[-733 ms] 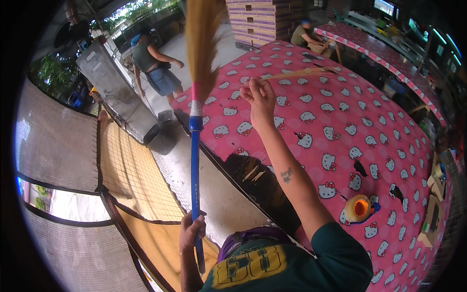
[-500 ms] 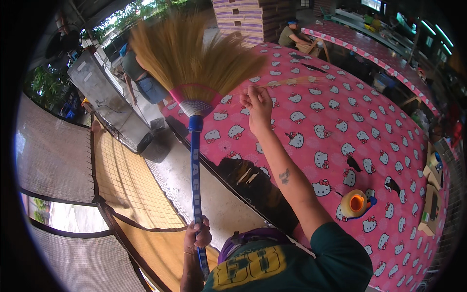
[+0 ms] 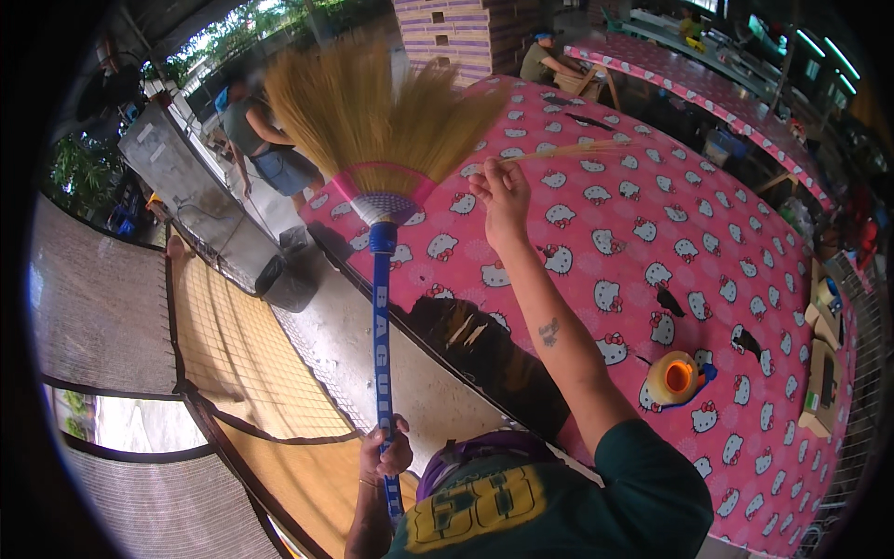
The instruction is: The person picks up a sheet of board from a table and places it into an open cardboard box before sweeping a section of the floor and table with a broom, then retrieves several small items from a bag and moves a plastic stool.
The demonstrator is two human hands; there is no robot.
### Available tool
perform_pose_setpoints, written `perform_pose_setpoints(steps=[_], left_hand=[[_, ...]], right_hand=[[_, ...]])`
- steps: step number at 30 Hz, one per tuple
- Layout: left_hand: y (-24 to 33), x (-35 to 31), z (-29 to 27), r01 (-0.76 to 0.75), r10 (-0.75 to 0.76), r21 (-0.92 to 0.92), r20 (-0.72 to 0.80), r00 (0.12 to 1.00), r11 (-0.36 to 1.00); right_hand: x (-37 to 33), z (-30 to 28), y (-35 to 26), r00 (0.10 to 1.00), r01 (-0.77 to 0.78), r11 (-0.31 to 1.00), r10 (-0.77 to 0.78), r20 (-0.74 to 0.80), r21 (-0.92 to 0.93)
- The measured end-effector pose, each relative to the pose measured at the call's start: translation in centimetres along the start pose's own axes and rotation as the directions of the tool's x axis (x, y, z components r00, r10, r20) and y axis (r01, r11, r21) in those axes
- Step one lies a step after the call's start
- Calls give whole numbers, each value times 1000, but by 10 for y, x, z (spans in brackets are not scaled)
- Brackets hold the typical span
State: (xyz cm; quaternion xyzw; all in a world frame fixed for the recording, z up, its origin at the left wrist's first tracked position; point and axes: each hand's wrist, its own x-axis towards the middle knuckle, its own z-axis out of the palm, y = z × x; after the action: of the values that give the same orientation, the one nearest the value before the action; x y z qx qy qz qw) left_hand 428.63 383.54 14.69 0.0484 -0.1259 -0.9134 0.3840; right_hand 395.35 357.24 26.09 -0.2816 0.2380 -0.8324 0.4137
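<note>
A soft broom stands upright before me, its fan of tan grass bristles (image 3: 386, 121) at the top and a pink band with pale woven binding at their base. My left hand (image 3: 386, 449) is wrapped round the lower part of its blue handle (image 3: 382, 326). To the right of the bristles, my right hand (image 3: 504, 200) is raised over the table with its fingers pinched together. A few thin loose straws (image 3: 573, 149) stretch rightward from those fingertips, apart from the broom head.
A table in pink patterned cover (image 3: 596, 233) fills the right side, its near corner torn to black. On it sits a tape roll (image 3: 677, 377); cardboard pieces (image 3: 819, 387) lie at the right edge. Mesh panels (image 3: 251, 345) stand left. Two people (image 3: 265, 140) work beyond, near stacked boxes (image 3: 442, 42).
My right hand has shifted slightly right, and the straws with it, farther from the bristles. The broom tilts a little differently in my left hand. The person at the left has moved.
</note>
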Motion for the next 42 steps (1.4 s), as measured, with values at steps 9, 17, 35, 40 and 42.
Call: perform_pose_setpoints(steps=[9,17,35,40,42], left_hand=[[19,20,29,113,148,523,-430,890,845],[66,26,80,-46,301,664,-276,913,746],[114,58,205,-309,342,639,75,937,704],[117,62,213,-294,271,680,143,952,672],[87,82,223,-122,512,918,-98,853,378]], right_hand=[[10,-78,-25,970,50,998,-57,-237,-37],[3,-126,-46,942,48,993,-82,-325,-111],[-20,-139,-44,941,-37,995,3,-339,-93],[-23,-145,-50,934,-43,996,14,-357,-75],[-25,-151,-56,920,-46,996,13,-392,-75]])
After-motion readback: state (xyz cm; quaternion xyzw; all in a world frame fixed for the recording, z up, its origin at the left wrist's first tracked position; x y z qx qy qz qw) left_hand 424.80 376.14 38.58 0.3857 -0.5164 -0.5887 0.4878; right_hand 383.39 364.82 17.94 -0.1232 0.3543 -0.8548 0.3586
